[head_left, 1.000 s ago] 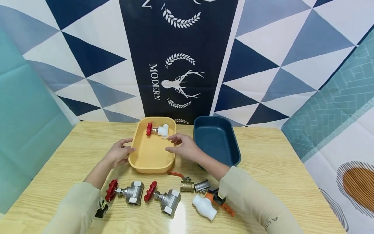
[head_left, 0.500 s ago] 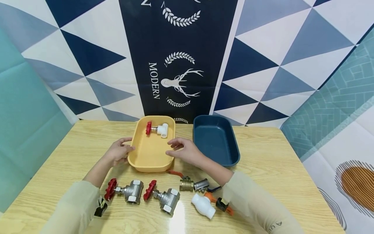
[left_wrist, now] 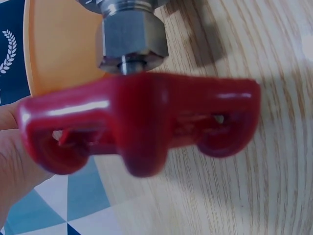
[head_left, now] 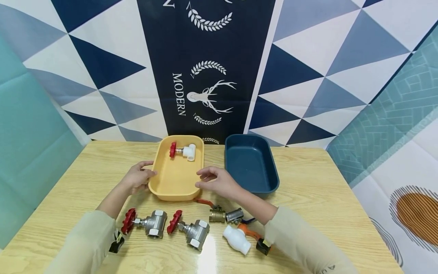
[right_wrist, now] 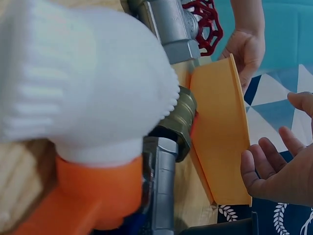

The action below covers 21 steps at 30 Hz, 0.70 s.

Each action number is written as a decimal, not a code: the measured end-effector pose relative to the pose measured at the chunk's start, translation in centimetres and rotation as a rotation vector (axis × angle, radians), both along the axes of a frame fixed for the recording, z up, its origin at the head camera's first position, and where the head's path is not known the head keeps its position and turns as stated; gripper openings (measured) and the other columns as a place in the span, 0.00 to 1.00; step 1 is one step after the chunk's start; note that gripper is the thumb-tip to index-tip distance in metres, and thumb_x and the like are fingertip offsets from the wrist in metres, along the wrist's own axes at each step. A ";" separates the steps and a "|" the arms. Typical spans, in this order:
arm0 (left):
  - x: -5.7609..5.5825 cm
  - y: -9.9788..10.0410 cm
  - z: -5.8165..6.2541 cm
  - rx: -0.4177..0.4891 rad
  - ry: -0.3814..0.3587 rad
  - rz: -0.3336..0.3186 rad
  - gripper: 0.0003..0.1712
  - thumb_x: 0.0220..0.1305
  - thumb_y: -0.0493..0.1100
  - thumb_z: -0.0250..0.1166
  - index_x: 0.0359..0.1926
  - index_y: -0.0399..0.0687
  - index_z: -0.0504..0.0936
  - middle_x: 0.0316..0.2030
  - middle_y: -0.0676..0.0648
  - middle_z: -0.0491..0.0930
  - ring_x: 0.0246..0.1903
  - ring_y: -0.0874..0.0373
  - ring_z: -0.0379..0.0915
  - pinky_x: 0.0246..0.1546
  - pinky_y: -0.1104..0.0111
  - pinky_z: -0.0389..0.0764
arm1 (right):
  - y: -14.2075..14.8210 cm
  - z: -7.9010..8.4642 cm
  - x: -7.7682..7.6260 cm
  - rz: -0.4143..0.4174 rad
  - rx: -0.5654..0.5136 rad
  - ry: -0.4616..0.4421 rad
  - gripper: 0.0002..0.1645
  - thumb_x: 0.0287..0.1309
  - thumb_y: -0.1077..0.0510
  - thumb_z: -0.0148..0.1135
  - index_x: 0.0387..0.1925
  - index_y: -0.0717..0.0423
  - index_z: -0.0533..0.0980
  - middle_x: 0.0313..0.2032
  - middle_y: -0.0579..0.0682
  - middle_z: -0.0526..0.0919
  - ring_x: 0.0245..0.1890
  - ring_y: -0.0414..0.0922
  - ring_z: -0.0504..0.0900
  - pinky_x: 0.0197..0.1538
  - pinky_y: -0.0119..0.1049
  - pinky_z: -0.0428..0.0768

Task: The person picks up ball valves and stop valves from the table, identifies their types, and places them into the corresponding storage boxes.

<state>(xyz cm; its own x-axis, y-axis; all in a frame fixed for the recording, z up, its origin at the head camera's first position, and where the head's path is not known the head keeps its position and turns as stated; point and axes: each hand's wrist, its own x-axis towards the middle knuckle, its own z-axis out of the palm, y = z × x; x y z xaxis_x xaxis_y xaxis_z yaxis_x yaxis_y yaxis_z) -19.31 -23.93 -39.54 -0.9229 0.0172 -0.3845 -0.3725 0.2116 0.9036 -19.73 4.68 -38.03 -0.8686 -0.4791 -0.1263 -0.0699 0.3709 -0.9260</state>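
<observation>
A yellow tray (head_left: 176, 179) stands between my hands in the head view. A valve with a white tee body (head_left: 189, 152) and a small red handwheel (head_left: 172, 150) lies at its far end. My left hand (head_left: 138, 178) is at the tray's left side, thumb tip at the rim. On the right side my right hand (head_left: 217, 182) has loosely bent fingers, their tips overlapping the rim; in the right wrist view those fingers (right_wrist: 264, 164) are spread beside the tray wall with nothing between them. A red handwheel (left_wrist: 142, 117) fills much of the left wrist view.
A dark blue tray (head_left: 251, 190) stands to the right. Nearer me lie two steel valves (head_left: 155, 224) with red handwheels, a brass valve (head_left: 217, 216) with a red lever, a small steel valve (head_left: 234, 216) and a white ball valve (head_left: 237, 239) with an orange handle.
My right hand has slid a little nearer to me along the yellow tray's right side. The left hand stays at the left rim, and the valves have not moved.
</observation>
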 end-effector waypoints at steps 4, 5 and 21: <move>0.0 -0.1 -0.1 -0.011 0.000 -0.007 0.35 0.66 0.36 0.52 0.71 0.38 0.49 0.48 0.36 0.72 0.26 0.61 0.71 0.24 0.70 0.73 | 0.1 -0.2 0.5 0.015 -0.005 0.004 0.22 0.50 0.52 0.69 0.49 0.52 0.78 0.49 0.57 0.79 0.44 0.42 0.77 0.45 0.32 0.78; 0.0 -0.1 -0.1 -0.013 -0.001 -0.007 0.35 0.66 0.36 0.53 0.71 0.38 0.49 0.48 0.36 0.71 0.26 0.61 0.71 0.24 0.70 0.72 | 0.2 -0.2 0.6 0.020 -0.010 0.002 0.23 0.50 0.52 0.69 0.49 0.53 0.78 0.48 0.58 0.79 0.44 0.42 0.77 0.45 0.32 0.78; 0.1 -0.3 0.0 -0.011 0.009 -0.016 0.36 0.67 0.37 0.52 0.71 0.38 0.47 0.47 0.37 0.72 0.27 0.59 0.73 0.23 0.70 0.72 | 0.8 -0.4 2.9 0.055 -0.013 -0.049 0.25 0.51 0.51 0.69 0.51 0.55 0.77 0.46 0.56 0.80 0.44 0.42 0.77 0.39 0.31 0.77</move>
<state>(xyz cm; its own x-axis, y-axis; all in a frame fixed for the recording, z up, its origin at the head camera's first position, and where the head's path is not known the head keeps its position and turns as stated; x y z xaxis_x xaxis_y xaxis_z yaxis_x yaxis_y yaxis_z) -19.24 -24.26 -39.57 -0.9259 0.0275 -0.3768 -0.3613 0.2273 0.9043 -16.79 5.45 -38.45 -0.8337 -0.5281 -0.1616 -0.0445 0.3560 -0.9334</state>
